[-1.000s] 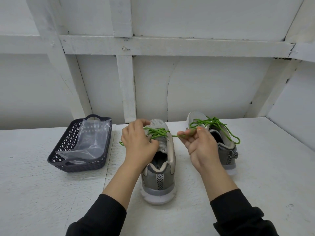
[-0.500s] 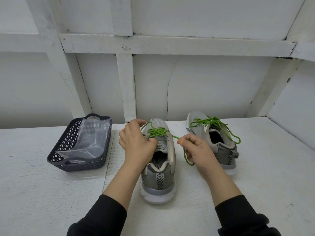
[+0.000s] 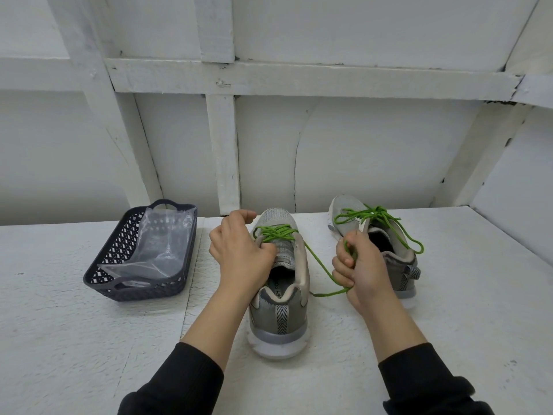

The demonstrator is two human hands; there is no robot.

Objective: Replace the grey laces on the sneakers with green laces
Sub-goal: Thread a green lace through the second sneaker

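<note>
Two grey sneakers stand on the white table, heels toward me. The near sneaker (image 3: 279, 298) sits in the middle with a green lace (image 3: 278, 232) threaded across its upper. My left hand (image 3: 238, 253) grips that sneaker's left side at the laces. A loose green strand (image 3: 321, 268) runs from its eyelets to my right hand (image 3: 360, 265), which holds it in a curled fist. The far sneaker (image 3: 402, 265) stands to the right, partly behind my right hand, with a tied green lace (image 3: 374, 217).
A dark plastic basket (image 3: 101, 274) with a clear plastic bag (image 3: 158, 247) inside sits at the left of the table. A white panelled wall (image 3: 329, 151) rises right behind the sneakers. A slanted white panel closes in the far right.
My right hand has moved right and toward me, pulling the loose green strand out to the side and closing into a fist round it. My left hand stays on the near sneaker.
</note>
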